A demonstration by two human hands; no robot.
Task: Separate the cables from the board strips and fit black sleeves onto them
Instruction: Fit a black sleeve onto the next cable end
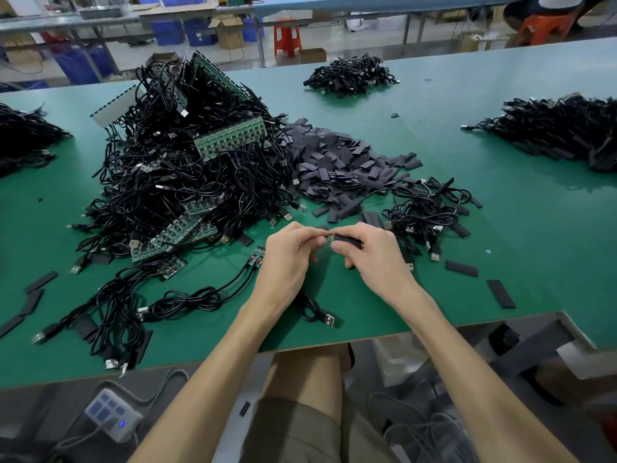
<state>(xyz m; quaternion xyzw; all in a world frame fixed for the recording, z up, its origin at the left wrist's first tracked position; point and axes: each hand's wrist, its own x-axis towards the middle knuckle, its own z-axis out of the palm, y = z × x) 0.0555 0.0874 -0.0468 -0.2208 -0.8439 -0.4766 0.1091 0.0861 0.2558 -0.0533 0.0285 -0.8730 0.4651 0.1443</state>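
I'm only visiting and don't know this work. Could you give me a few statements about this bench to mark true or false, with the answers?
1. The right hand holds a black sleeve against a small green board pinched by the left hand. True.
2. The table is red. False: it is green.
3. A heap of loose sleeves lies beyond the hands. True.
4. The cable heap with board strips lies on the person's right. False: it lies to their left.
5. The power strip sits on the table. False: it lies on the floor, below the table's edge.
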